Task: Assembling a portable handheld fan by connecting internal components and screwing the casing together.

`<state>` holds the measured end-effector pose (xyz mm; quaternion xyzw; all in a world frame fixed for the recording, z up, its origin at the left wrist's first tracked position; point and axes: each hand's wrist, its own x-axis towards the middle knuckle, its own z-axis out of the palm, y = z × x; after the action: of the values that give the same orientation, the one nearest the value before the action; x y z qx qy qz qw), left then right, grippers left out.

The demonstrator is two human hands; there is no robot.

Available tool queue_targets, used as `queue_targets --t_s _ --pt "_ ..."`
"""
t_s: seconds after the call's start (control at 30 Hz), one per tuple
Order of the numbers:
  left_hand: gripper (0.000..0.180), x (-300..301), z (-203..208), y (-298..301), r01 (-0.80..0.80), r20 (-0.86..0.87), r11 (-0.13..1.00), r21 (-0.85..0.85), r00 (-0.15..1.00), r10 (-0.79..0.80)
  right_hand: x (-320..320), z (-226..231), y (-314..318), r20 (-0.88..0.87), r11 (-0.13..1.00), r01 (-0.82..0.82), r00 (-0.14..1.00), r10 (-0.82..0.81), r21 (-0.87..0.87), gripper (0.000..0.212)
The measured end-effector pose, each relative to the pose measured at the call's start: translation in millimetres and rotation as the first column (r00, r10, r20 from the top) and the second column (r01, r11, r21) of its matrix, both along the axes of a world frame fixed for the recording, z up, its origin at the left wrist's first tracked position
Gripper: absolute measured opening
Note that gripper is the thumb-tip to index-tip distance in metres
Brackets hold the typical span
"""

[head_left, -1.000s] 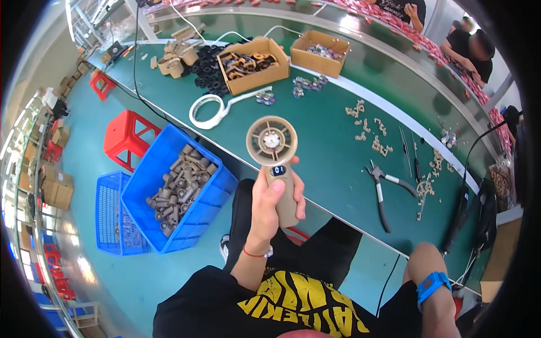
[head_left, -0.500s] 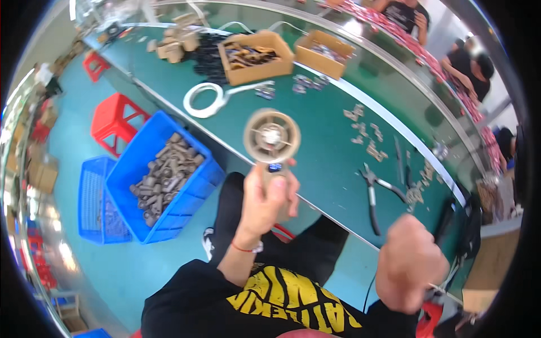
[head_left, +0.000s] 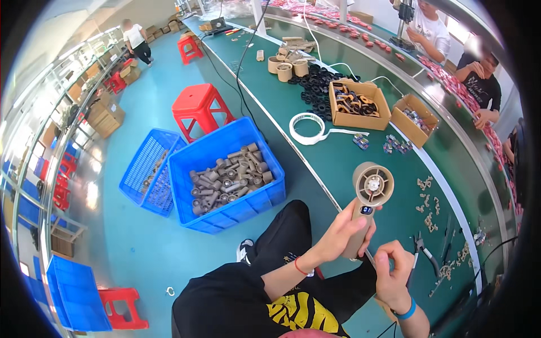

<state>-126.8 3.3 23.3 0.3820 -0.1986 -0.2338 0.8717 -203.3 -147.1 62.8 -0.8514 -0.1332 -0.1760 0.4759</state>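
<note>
Landmark: the large blue bin (head_left: 236, 209), which stands beside the table (head_left: 332, 163) and contains a pile of fan bodies (head_left: 228, 177).

The handheld fan (head_left: 366, 209) is located to the right of the blue bin, at the table's near edge. It is raised with its round head uppermost, tilted slightly right. The display below the head is lit.

The left hand (head_left: 341, 232) is closed around the fan's handle, with the thumb lying across the front and the fingers wrapped around the far side. The right hand (head_left: 394, 271) is positioned farther right of the blue bin, near the lower end of the handle and apart from it. Its fingers are curled inward; whether they grip anything cannot be determined.

To the right of the blue bin, past the fan, are the pliers (head_left: 430, 259). Beyond the blue bin's right side is the tape roll (head_left: 293, 130). A red stool (head_left: 194, 102) stands behind the blue bin; a blue basket (head_left: 138, 181) adjoins its left side.
</note>
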Motion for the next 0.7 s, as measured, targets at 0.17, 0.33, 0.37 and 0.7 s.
queue_targets --t_s 0.17,0.33,0.37,0.7 --pt "0.051 -1 -6 -7 0.012 0.012 0.999 -0.038 1.0 -0.012 -5 3 8 -0.182 0.999 -0.027 0.983 0.035 0.042 0.007" --pt "0.054 4 3 1 -0.06 -0.028 0.998 0.009 0.998 0.061 2 -5 11 -0.194 0.968 -0.222 0.961 0.198 -0.113 0.009" --pt "0.052 4 2 3 -0.103 -0.028 0.995 0.01 0.994 0.104 3 -3 10 -0.227 0.955 -0.273 0.943 0.243 -0.112 0.009" --pt "0.058 12 -7 -4 -0.112 0.009 0.994 -0.004 0.994 0.112 0 -3 9 -0.339 0.933 -0.327 0.904 0.261 -0.152 0.012"
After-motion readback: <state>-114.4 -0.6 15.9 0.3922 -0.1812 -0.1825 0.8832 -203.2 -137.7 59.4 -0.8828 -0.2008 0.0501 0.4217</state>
